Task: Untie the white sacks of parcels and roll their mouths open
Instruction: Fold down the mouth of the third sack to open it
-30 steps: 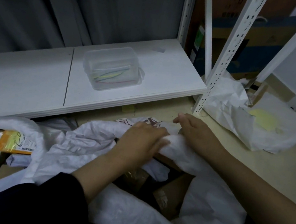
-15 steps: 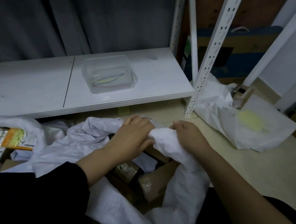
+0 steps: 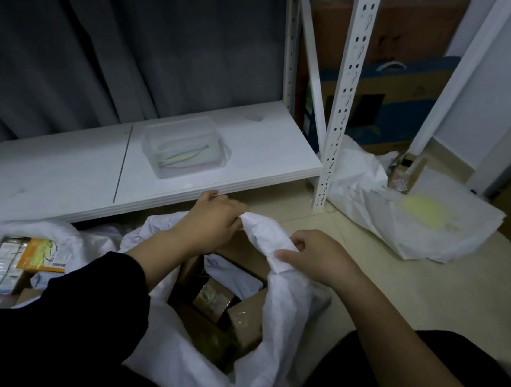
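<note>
Sack rim (image 3: 264, 235) was gripped by left hand (image 3: 213, 225) and right hand (image 3: 320, 257) — fold best turned outward evenly, clear of parcels (image 3: 215, 296) beneath hands.

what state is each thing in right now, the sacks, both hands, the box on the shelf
front sack, mouth open, parcels showing, rim bunched between both hands
left hand, grips the rim's far fold
right hand, pinches the rim nearer the person
left sack, open, packets showing
right sack, lying flat, cardboard box at its mouth
clear box, on the shelf, coloured strips inside, lid seems on
</note>
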